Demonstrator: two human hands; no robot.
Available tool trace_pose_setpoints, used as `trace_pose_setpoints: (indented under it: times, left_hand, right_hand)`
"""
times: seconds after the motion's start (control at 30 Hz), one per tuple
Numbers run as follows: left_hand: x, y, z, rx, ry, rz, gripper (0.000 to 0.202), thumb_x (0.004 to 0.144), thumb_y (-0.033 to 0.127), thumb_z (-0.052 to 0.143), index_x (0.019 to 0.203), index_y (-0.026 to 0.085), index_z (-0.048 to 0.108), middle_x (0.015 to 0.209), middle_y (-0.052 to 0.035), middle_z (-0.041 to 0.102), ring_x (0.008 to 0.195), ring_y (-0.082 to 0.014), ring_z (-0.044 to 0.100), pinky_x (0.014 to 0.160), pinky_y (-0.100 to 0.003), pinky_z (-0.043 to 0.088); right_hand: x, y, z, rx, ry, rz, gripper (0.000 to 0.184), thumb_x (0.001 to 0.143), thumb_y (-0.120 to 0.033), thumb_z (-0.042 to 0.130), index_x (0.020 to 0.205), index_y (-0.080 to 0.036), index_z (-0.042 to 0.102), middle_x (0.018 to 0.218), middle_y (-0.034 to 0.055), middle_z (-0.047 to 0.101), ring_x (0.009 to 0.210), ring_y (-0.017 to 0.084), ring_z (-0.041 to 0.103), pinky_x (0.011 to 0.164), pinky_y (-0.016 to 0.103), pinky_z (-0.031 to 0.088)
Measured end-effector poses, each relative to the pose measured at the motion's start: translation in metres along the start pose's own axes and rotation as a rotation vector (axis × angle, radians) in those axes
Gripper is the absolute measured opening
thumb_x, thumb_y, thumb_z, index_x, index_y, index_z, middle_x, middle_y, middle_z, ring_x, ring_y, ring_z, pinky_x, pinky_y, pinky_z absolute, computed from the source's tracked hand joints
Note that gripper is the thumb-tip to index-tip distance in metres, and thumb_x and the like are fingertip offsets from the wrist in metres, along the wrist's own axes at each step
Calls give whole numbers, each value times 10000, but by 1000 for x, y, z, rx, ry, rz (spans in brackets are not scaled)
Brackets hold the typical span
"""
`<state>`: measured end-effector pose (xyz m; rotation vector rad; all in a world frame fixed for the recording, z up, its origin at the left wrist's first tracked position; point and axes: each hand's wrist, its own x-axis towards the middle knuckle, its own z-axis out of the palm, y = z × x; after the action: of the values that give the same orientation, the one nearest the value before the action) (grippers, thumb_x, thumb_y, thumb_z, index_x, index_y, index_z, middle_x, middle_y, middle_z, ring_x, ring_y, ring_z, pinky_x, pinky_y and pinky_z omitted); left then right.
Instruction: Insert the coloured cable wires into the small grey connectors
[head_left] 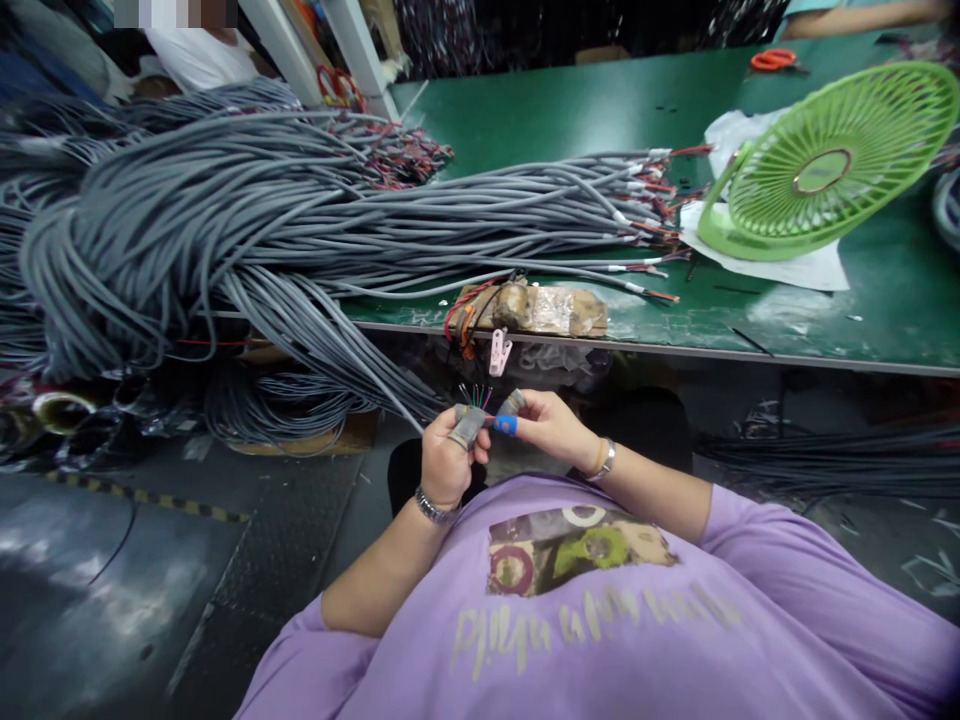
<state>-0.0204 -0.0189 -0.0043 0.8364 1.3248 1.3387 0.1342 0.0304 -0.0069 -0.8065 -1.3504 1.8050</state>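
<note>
My left hand (448, 462) is closed around the end of a grey cable (401, 400), with a grey wrap on its thumb. Thin coloured wires (474, 396) fan out above that thumb. My right hand (556, 430) meets it from the right, fingertips pinched at the reddish wires between both hands. Grey wrap covers one right fingertip, and a blue band is around another right digit. Both hands are in front of my body, below the table's near edge. The exact grip of the right fingertips is too small to make out fully.
A large bundle of grey cables (300, 220) lies across the green table (540, 115). A green fan (825, 175) stands at the right on white paper. A taped cardboard piece (555, 310) and a pink clip (499, 352) are at the near edge. Orange-handled scissors (774, 61) lie farther back.
</note>
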Motion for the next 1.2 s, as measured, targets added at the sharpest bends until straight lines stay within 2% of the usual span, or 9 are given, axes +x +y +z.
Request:
trace_pose_setpoints:
  times: [0.13, 0.3, 0.5, 0.57, 0.67, 0.73, 0.93, 1.03, 1.2]
  left_hand:
    - [6, 6, -7, -46, -49, -39, 332, 702, 467, 710, 651, 162, 589, 442, 33, 544, 301, -49, 402, 304, -164, 251]
    - [12, 16, -14, -113, -235, -110, 347, 647, 475, 745, 621, 157, 609, 379, 24, 506, 272, -54, 359, 285, -169, 204]
    - [20, 24, -8, -98, -399, -199, 361, 615, 485, 771, 609, 142, 658, 337, 18, 473, 247, -57, 338, 286, -176, 194]
    - [24, 25, -4, -104, -422, -230, 378, 590, 495, 782, 595, 142, 647, 331, 21, 461, 241, -58, 335, 282, -174, 197]
    - [31, 26, 0, -165, -456, -250, 382, 569, 479, 797, 575, 139, 624, 332, 27, 449, 233, -49, 313, 279, -168, 197]
    - [35, 26, 2, -211, -477, -249, 377, 566, 464, 802, 572, 136, 615, 338, 33, 443, 230, -40, 295, 276, -163, 197]
    - [41, 24, 9, -249, -483, -264, 347, 557, 433, 802, 593, 139, 620, 359, 35, 458, 243, -38, 301, 274, -167, 205]
    - [42, 21, 10, -249, -470, -267, 345, 562, 428, 799, 585, 143, 606, 366, 34, 465, 250, -36, 304, 275, -167, 211]
    - [44, 14, 8, -250, -485, -257, 342, 587, 428, 791, 612, 136, 614, 400, 25, 492, 263, -32, 318, 273, -155, 220]
  right_hand:
    - [5, 5, -14, 81, -29, 57, 345, 684, -426, 767, 796, -132, 626, 654, -22, 569, 546, 69, 451, 534, 219, 392]
    - [26, 6, -29, 295, 114, 150, 435, 746, -554, 688, 853, -143, 594, 712, -7, 590, 498, 53, 435, 477, 201, 385]
    - [47, -9, -21, 283, -26, 180, 557, 716, -675, 657, 868, -142, 605, 776, 21, 619, 540, 61, 474, 493, 198, 408]
    - [49, -10, -16, 205, 28, 97, 553, 691, -676, 680, 814, -142, 605, 710, 3, 596, 522, 57, 442, 483, 192, 376]
    - [49, -7, -9, 90, 205, -31, 556, 689, -697, 658, 739, -147, 593, 610, -23, 540, 492, 54, 388, 459, 192, 311]
    - [50, -5, -7, 119, 252, -54, 560, 722, -709, 616, 748, -150, 596, 613, -23, 535, 493, 57, 378, 465, 199, 310]
    - [61, -4, -2, 521, 89, 178, 531, 796, -664, 594, 877, -143, 653, 701, 3, 583, 551, 76, 443, 536, 208, 414]
    - [64, -6, 0, 634, 125, 241, 467, 837, -611, 590, 840, -150, 659, 655, -3, 563, 555, 86, 447, 539, 203, 419]
    - [66, -7, 3, 710, 196, 233, 410, 846, -555, 619, 795, -151, 666, 620, -8, 546, 553, 90, 433, 542, 199, 412]
